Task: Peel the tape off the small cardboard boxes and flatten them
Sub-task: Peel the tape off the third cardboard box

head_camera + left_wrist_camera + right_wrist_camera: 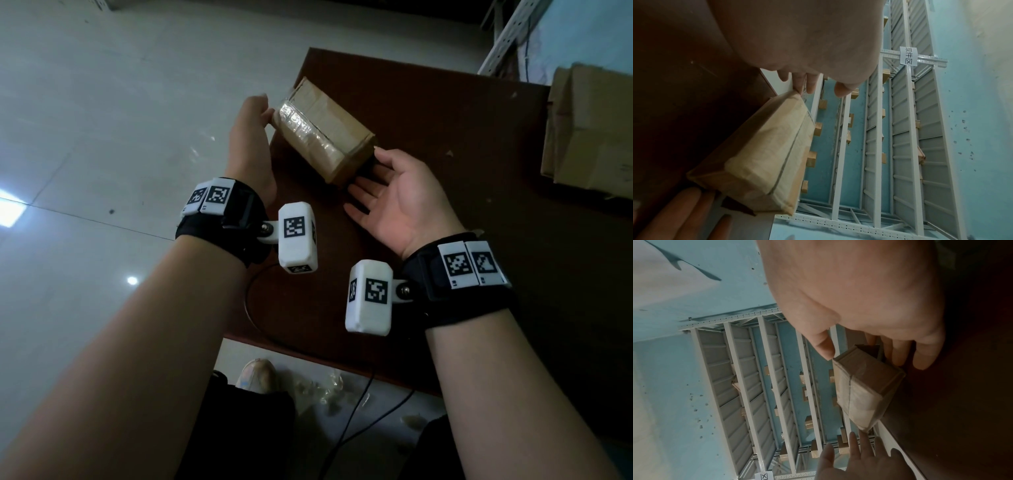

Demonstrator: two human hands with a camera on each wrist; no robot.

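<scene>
A small brown cardboard box [322, 133] lies on the dark brown table [462, 113], near its left edge. Shiny clear tape [301, 126] runs along the box's top seam. My left hand [263, 113] is at the box's far left end, its straight fingers [809, 84] touching that end. My right hand [373, 178] is palm up at the near right end. Its thumb touches the top corner and its fingers reach behind and under the box [863, 386]. The right fingertips are hidden in the head view. Both hands [859, 456] bracket the box [768, 155].
A stack of larger cardboard boxes [589, 130] stands at the table's right edge. Crumpled tape scraps [329, 387] and a black cable [359, 411] lie on the tiled floor below the near edge. Metal shelving [900, 129] with parcels stands behind.
</scene>
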